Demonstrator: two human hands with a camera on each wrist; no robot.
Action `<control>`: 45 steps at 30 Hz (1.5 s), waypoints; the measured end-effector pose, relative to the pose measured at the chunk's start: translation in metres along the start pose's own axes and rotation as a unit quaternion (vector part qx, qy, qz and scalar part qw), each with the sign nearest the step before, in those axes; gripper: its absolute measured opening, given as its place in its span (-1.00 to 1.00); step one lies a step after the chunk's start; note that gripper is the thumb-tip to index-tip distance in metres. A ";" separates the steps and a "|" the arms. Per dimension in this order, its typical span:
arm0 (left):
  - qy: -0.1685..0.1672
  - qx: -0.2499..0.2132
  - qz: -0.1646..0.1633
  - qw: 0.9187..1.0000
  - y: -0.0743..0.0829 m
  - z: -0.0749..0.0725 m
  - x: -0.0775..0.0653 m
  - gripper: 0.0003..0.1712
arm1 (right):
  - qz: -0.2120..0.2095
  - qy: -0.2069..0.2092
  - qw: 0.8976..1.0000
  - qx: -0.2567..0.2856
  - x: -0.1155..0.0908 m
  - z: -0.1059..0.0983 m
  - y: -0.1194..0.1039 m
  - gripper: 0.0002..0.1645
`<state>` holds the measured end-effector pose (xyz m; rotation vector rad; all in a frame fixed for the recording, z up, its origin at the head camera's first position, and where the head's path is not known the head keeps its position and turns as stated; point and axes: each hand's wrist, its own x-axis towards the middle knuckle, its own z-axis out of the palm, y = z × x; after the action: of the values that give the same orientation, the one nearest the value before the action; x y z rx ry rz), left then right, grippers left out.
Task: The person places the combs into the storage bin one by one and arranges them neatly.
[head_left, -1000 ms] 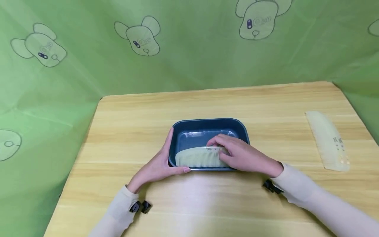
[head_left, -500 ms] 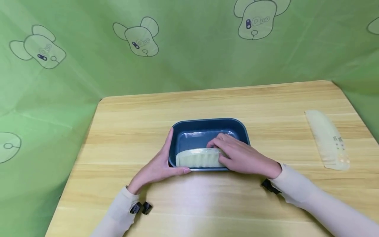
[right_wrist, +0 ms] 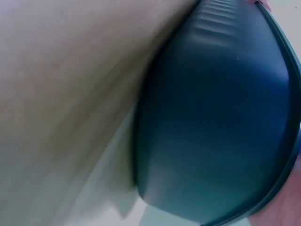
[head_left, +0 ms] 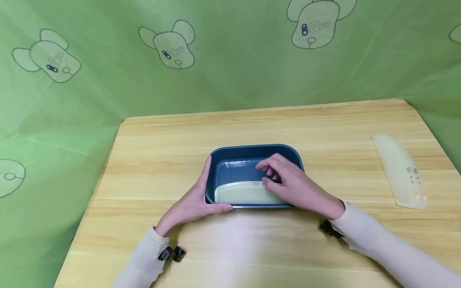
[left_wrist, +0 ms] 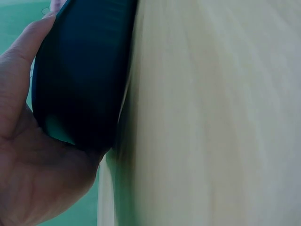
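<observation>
A dark blue rectangular plastic basin (head_left: 232,171) stands on the table. A pale cream comb (head_left: 245,192) lies inside along the near wall, teeth toward the person. My left hand (head_left: 192,200) grips the basin's near left corner, thumb along the front rim and fingers against the left side; the left wrist view shows its palm (left_wrist: 42,179) around that corner. Over the comb's right end and the basin's right part hovers my right hand (head_left: 293,182), its fingers loosely bent with nothing between them. It hides part of the comb. The right wrist view shows mainly the basin's outer wall (right_wrist: 211,117).
A second pale comb (head_left: 399,172) with small printed marks lies flat at the table's right. The wooden table (head_left: 162,152) has a green cloth (head_left: 230,80) with cartoon heads behind it and at its sides.
My right hand's fingers have let go of the comb and lifted slightly up from it. The comb stays against the near wall. My left hand and the basin have hardly moved.
</observation>
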<state>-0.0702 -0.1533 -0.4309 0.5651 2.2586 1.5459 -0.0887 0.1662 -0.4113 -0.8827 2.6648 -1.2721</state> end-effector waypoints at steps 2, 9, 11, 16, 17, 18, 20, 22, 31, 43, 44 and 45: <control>-0.001 0.000 -0.006 1.000 0.006 -0.001 -0.002 0.67 | -0.003 0.038 0.998 0.048 0.000 -0.002 0.001 -0.67; 0.005 0.016 -0.016 1.000 -0.003 -0.005 -0.003 0.68 | 0.015 0.089 0.987 0.132 -0.008 -0.014 0.004 -0.71; 0.005 0.016 -0.007 1.000 -0.007 -0.005 -0.002 0.68 | 0.023 0.094 0.986 0.133 -0.013 -0.020 0.007 -0.70; -0.004 0.003 0.016 1.000 -0.011 -0.003 0.002 0.69 | 0.052 0.122 0.981 0.141 -0.031 -0.039 0.013 -0.65; -0.006 0.000 0.016 1.000 -0.011 -0.002 0.003 0.68 | 0.059 0.129 0.980 0.141 -0.035 -0.044 0.015 -0.64; -0.008 -0.003 0.018 1.000 -0.011 -0.001 0.004 0.68 | 0.066 0.136 0.978 0.142 -0.040 -0.048 0.017 -0.64; -0.009 -0.006 0.018 1.000 -0.011 0.000 0.004 0.68 | 0.081 0.149 0.976 0.135 -0.047 -0.056 0.023 -0.63; -0.009 -0.007 0.018 1.000 -0.011 0.000 0.004 0.68 | 0.093 0.161 0.975 0.123 -0.054 -0.063 0.029 -0.60; 0.003 0.010 0.008 1.000 -0.009 -0.003 0.001 0.66 | 0.159 0.249 0.950 0.104 -0.084 -0.088 0.050 -0.60; 0.005 0.012 0.009 1.000 -0.011 -0.004 0.002 0.63 | 0.277 0.235 0.931 -0.034 -0.118 -0.119 0.072 -0.46; 0.005 0.013 0.007 1.000 -0.011 -0.004 0.001 0.63 | 0.292 0.224 0.929 -0.041 -0.121 -0.122 0.074 -0.40; 0.006 0.013 0.005 1.000 -0.011 -0.004 0.000 0.64 | 0.307 0.213 0.926 -0.049 -0.124 -0.124 0.076 -0.33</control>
<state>-0.0734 -0.1601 -0.4394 0.5765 2.2910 1.5291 -0.0568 0.3545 -0.4085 0.2801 2.9577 -1.2676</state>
